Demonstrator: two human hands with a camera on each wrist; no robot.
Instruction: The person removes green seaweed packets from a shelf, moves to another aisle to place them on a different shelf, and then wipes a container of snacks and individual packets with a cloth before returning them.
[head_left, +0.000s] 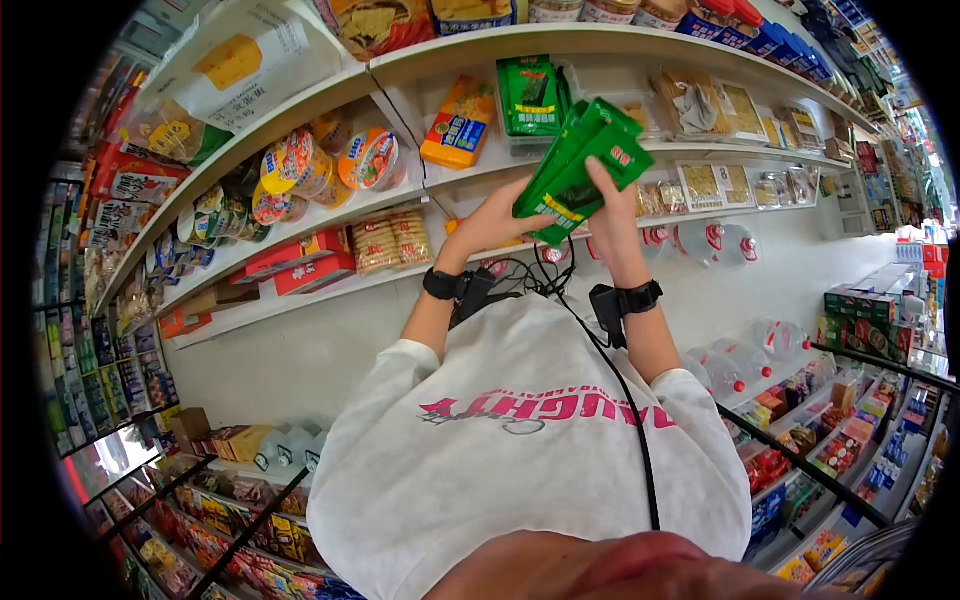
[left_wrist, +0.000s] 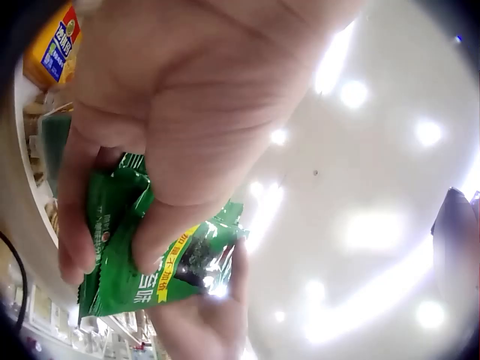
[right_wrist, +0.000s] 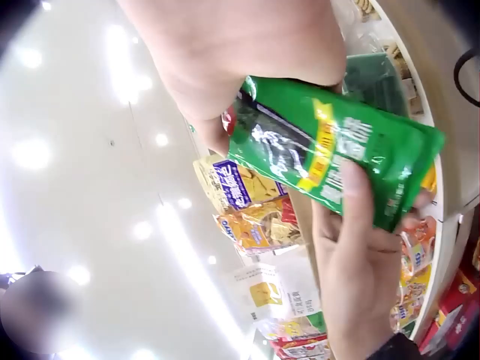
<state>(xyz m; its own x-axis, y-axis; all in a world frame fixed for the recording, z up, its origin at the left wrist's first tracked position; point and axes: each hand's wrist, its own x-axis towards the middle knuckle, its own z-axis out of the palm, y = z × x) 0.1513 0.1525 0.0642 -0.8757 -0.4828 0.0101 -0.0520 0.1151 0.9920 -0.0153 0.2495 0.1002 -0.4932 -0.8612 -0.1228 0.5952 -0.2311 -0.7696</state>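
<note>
A small stack of green seaweed snack packets [head_left: 575, 185] is held between both hands in front of the shelves. My left hand [head_left: 492, 218] pinches the packets at their lower end, thumb across the front in the left wrist view. The right hand [head_left: 615, 215] grips the upper right side, its thumb lying on the face of the front packet. Dark leafy pictures and a yellow band mark the front packet [right_wrist: 315, 154] in the right wrist view. Behind the stack, more green packets [head_left: 527, 90] stand upright in a clear bin on the shelf.
Left of the bin stands an orange-yellow snack bag [head_left: 460, 122], with instant noodle cups [head_left: 370, 160] farther left. Clear trays of dried goods [head_left: 740, 110] line the shelf to the right. Below are red boxes [head_left: 315, 270] and large water bottles [head_left: 715, 243]. Black cables hang at the chest.
</note>
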